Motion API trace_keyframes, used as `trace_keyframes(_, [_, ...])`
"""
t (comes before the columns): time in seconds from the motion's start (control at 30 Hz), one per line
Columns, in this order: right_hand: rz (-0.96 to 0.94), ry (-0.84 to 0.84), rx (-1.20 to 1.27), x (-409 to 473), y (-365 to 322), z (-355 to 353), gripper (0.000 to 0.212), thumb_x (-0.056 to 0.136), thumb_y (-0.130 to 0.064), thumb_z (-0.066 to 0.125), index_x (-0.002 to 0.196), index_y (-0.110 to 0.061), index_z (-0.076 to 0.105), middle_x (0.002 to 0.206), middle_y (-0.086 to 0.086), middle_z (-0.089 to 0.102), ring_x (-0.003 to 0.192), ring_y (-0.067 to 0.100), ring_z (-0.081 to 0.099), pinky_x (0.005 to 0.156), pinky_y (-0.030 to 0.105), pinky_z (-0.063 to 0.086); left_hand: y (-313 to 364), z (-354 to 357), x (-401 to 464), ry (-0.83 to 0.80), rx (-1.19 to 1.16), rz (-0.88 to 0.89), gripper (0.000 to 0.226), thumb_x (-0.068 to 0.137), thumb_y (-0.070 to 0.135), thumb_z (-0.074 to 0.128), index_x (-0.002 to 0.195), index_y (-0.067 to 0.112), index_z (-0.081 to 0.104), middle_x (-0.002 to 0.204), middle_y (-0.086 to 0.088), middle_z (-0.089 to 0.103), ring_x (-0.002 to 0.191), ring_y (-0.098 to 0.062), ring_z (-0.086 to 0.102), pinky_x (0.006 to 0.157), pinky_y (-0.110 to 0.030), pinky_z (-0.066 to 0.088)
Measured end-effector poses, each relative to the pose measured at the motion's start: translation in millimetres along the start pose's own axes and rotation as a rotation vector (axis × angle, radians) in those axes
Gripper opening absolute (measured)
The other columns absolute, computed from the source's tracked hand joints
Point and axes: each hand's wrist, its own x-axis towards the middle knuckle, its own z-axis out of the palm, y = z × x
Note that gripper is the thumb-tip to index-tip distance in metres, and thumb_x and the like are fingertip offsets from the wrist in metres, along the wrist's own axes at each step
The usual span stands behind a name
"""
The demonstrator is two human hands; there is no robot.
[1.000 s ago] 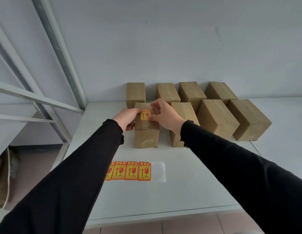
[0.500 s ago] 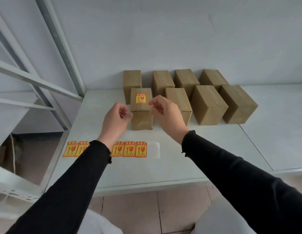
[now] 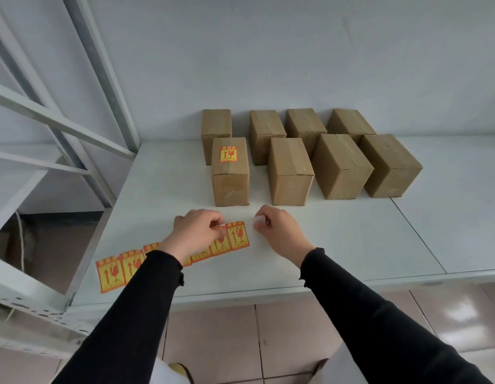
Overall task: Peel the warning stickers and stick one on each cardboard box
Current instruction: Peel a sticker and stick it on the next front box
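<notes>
**A:** Where is your strip of yellow-and-red warning stickers (image 3: 174, 254) right now?

**B:** It lies flat on the white tabletop (image 3: 351, 239), near the front edge, running from the lower left up towards your hands. Your left hand (image 3: 195, 231) is on top of it, fingertips pinched at the upper corner of a sticker next to the last one. Your right hand (image 3: 279, 231) is closed on the bare white backing paper (image 3: 258, 222) at the strip's right end. The hands are near each other but not touching.

**A:** And the boxes?

**B:** Eight brown cardboard boxes stand in two rows behind the strip. Your front-left box (image 3: 230, 173) already carries one applied yellow-and-red sticker (image 3: 229, 154) on its top face. Just right of it is a plain front box (image 3: 290, 173), and the others show bare tops too.

**A:** Anything around the table?

**B:** A grey metal shelving frame (image 3: 74, 128) stands to your left, a pale wall behind, and beige floor tiles (image 3: 213, 342) below your black sleeves.
</notes>
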Motion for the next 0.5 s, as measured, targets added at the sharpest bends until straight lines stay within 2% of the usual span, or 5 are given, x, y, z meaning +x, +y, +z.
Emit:
trace_keyframes(0.07, [0.019, 0.06, 0.066, -3, -1, -11, 0.014, 0.097, -0.021, 0.058, 0.109, -0.015, 0.059, 0.087, -0.004, 0.056, 0.079, 0.015, 0.052, 0.062, 0.021, 0.037, 5, -3, 2, -0.054, -0.145, 0.002, 0.019, 0.096, 0.042, 0.06, 0.085, 0.028, 0.068, 0.088, 0.012, 0.07, 0.09, -0.015, 0.063, 0.094, -0.044, 0.045])
trace_keyframes(0.13, [-0.05, 0.223, -0.097, -5, -3, -22, 0.026, 0.093, -0.024, 0.065, 0.116, -0.018, 0.056, 0.102, -0.005, 0.054, 0.091, 0.013, 0.048, 0.075, 0.019, 0.038, 12, -6, 1, -0.088, -0.292, 0.016, 0.017, 0.095, 0.041, 0.062, 0.086, 0.03, 0.071, 0.093, 0.012, 0.073, 0.09, -0.015, 0.068, 0.091, -0.043, 0.052])
trace_keyframes(0.2, [-0.156, 0.365, -0.263, -8, -10, -30, 0.023, 0.091, -0.026, 0.067, 0.11, -0.021, 0.055, 0.106, -0.007, 0.053, 0.093, 0.013, 0.043, 0.079, 0.021, 0.034, 21, -9, 0, -0.074, -0.426, 0.008, 0.012, 0.093, 0.038, 0.066, 0.094, 0.029, 0.073, 0.096, 0.01, 0.074, 0.09, -0.014, 0.069, 0.081, -0.034, 0.055])
trace_keyframes(0.3, [-0.212, 0.33, -0.173, -12, -17, -34, 0.005, 0.096, -0.029, 0.06, 0.098, -0.025, 0.06, 0.098, -0.01, 0.06, 0.092, 0.011, 0.048, 0.079, 0.024, 0.038, 29, -13, -1, -0.022, -0.488, 0.029, 0.013, 0.092, 0.035, 0.069, 0.1, 0.027, 0.074, 0.094, 0.01, 0.074, 0.087, -0.011, 0.07, 0.076, -0.029, 0.055])
trace_keyframes(0.5, [-0.182, 0.281, -0.042, -7, -14, -32, 0.013, 0.097, -0.032, 0.058, 0.104, -0.023, 0.064, 0.098, -0.009, 0.063, 0.093, 0.01, 0.049, 0.081, 0.026, 0.044, 34, -18, -3, -0.031, -0.507, 0.087, 0.009, 0.092, 0.033, 0.069, 0.089, 0.028, 0.075, 0.086, 0.009, 0.076, 0.083, -0.01, 0.072, 0.076, -0.03, 0.057])
